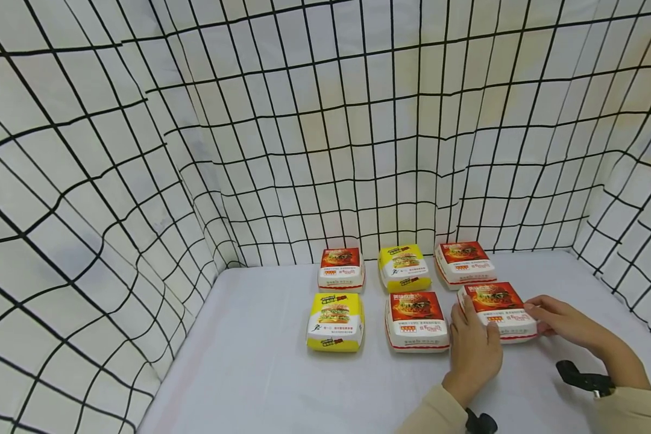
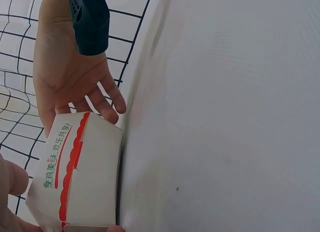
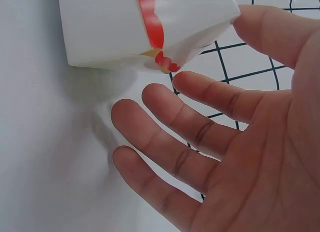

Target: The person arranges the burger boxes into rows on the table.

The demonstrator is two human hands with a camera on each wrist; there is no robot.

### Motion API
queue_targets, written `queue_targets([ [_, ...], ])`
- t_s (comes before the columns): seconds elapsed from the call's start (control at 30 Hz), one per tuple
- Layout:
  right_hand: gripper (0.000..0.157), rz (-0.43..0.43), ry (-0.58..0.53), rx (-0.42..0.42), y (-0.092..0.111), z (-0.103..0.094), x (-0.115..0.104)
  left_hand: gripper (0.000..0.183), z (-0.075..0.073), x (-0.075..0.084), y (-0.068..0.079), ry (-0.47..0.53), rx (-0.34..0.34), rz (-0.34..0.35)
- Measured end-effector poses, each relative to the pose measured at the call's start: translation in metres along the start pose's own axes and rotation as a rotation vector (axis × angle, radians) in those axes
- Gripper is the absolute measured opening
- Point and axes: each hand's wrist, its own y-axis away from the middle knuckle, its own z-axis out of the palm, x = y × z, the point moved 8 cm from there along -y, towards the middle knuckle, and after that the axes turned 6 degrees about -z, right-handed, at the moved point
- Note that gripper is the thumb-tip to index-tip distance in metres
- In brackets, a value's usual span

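A red-and-white burger box (image 1: pixel 499 313) is at the front right, between both hands. My left hand (image 1: pixel 474 349) holds its near left corner, fingers along the left side and thumb at the front. In the left wrist view, the left thumb (image 2: pixel 15 177) lies by the box's upper edge and a fingertip shows low at the bottom. My right hand (image 1: pixel 566 319) touches the box's right end. In the right wrist view, its thumb (image 3: pixel 265 27) meets the box corner while the other fingers (image 3: pixel 150 127) spread out nearly straight, apart from the white wall.
Just left stands another red burger box (image 1: pixel 416 322), then a yellow one (image 1: pixel 335 322). Behind are a red box (image 1: pixel 340 268), a yellow box (image 1: pixel 404 268) and a red box (image 1: pixel 465 264). The white table (image 1: pixel 239 361) is bordered by black netting (image 1: pixel 347 120) over white cloth.
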Motion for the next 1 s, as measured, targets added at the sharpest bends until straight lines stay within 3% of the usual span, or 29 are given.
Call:
queue_targets([
  [0.4,0.057,-0.009,0.038,0.054,0.004,-0.008,-0.001,0.068,-0.006,0.012,0.005,-0.039,-0.006,0.023],
  [0.73,0.052,-0.059,0.051,0.115,0.006,-0.012,-0.009,0.058,-0.020,0.029,0.014,-0.223,-0.082,0.074],
  [0.87,0.047,-0.104,0.049,0.193,0.009,-0.017,-0.018,0.048,-0.037,0.045,0.019,-0.241,-0.033,0.203],
  [1.0,0.036,-0.190,0.050,0.328,0.016,-0.028,-0.036,0.033,-0.064,0.065,0.025,-0.124,0.050,0.402],
])
